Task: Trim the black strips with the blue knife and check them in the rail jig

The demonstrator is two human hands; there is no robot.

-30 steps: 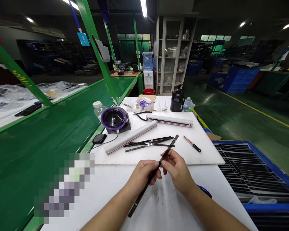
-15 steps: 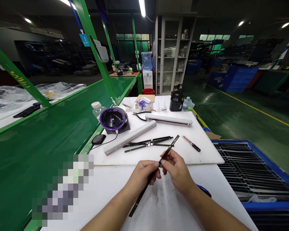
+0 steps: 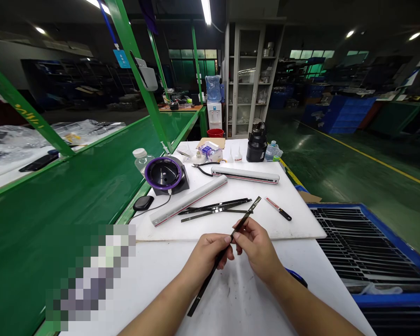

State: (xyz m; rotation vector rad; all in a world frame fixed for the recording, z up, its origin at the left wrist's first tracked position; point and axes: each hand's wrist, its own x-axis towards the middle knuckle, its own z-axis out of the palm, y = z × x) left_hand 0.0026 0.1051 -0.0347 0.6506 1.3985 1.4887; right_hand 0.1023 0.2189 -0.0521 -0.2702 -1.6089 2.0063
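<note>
A long thin black strip runs diagonally between my hands, its upper end over the white foam board. My left hand pinches it near the middle. Just beside, my right hand grips it with thumb and fingers. Several similar dark strips lie crossed on the board beyond my hands. Behind them rest two light grey train-shaped bars, one slanted and one farther back. A red and black knife lies to the right.
Pliers, a purple-rimmed round device, a black case, a black flask and small bottles stand around the board. At the right, a blue crate holds many dark strips. A blue round object is beside my right forearm.
</note>
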